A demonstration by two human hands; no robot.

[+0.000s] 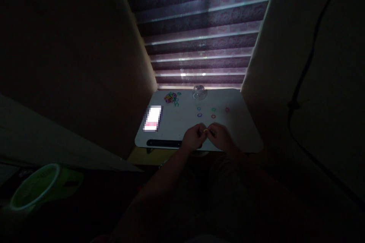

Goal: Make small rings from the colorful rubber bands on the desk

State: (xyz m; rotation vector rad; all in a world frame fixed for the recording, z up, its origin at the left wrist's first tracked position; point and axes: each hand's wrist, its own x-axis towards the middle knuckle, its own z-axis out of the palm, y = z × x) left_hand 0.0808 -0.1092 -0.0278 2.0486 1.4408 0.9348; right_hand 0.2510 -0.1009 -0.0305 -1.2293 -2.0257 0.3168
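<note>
Over the near edge of a small white lap table (242, 121), my left hand (194, 138) and my right hand (221, 136) meet, fingers pinched together. Between their fingertips sits a small yellow ring (205, 131), which looks like a rubber band. Several loose coloured rings (213, 109) lie scattered on the table just beyond my hands. A heap of mixed coloured rings (170, 97) rests at the far left corner. A clear rounded container (199, 92) stands at the far edge.
A lit phone (153, 118) lies on the table's left side, above a dark slot (164, 143). Striped blinds (199, 26) hang behind. A green cup (37, 188) sits low on the left. A black cable (308, 64) runs down the right wall. The room is dark.
</note>
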